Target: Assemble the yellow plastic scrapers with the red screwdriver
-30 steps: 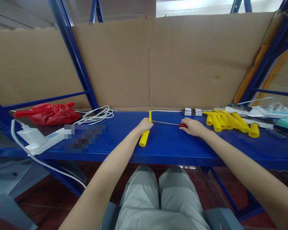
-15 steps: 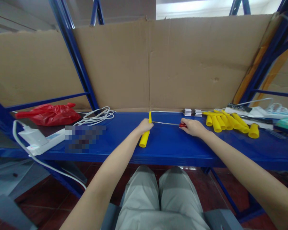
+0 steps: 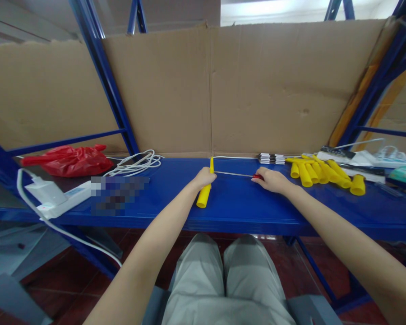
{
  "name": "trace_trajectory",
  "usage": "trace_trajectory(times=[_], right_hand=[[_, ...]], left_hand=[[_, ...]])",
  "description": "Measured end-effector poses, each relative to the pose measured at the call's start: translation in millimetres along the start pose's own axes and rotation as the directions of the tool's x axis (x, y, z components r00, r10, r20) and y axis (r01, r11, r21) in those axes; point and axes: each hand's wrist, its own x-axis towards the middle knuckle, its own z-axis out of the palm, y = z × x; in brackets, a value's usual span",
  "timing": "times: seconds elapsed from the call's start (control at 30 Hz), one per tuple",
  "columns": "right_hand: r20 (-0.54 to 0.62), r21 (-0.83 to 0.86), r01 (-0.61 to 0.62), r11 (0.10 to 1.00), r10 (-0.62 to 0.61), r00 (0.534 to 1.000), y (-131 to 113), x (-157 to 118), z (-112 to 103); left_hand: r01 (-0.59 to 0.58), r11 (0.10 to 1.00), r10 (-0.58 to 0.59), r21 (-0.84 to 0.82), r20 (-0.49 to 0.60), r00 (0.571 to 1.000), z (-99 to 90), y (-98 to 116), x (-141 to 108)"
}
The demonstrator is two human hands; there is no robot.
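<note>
My left hand [image 3: 205,178] is closed around a yellow tapered tube [image 3: 203,197] on the blue work surface. Its thin end points away from me, the wide open end toward me. In my right hand [image 3: 271,179] is the red handle of a screwdriver [image 3: 235,174], whose long thin metal shaft runs left to the yellow tube by my left fingers. Whether the tip touches or enters the tube is hidden. To the right of my right hand lie several more yellow tapered tubes [image 3: 304,175], beside a small stack of black-and-white pieces [image 3: 271,158].
On the left are a red plastic bag [image 3: 75,162], a coiled white cable [image 3: 137,164] and a power strip [image 3: 69,201] with a plugged-in adapter. A cardboard panel [image 3: 274,90] stands behind the blue bench [image 3: 162,198]. Blue posts [image 3: 113,90] rise at both sides.
Both hands stay in nearly the same place. The red screwdriver handle shows slightly less and looks turned a little in my right fingers.
</note>
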Motion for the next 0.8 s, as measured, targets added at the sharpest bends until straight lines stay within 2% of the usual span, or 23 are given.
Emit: trace_trajectory(times=[0.4,0.57,0.8], right_hand=[[-0.015,0.019,0.020,1.000,-0.020,1.000,10.3,0.3,5.5],[0.027,0.091,0.092,0.992,-0.095,0.995,12.9,2.4,6.1],[0.034,0.191,0.099,0.977,-0.107,0.994,8.4,4.8,3.1]], left_hand=[[0.016,1.000,-0.016,0.002,-0.011,1.000,0.0,-0.1,1.7],[0.023,0.999,-0.024,-0.028,-0.005,1.000,0.7,-1.1,3.4],[0.011,0.998,-0.009,-0.066,0.016,1.000,1.1,-0.7,0.8]])
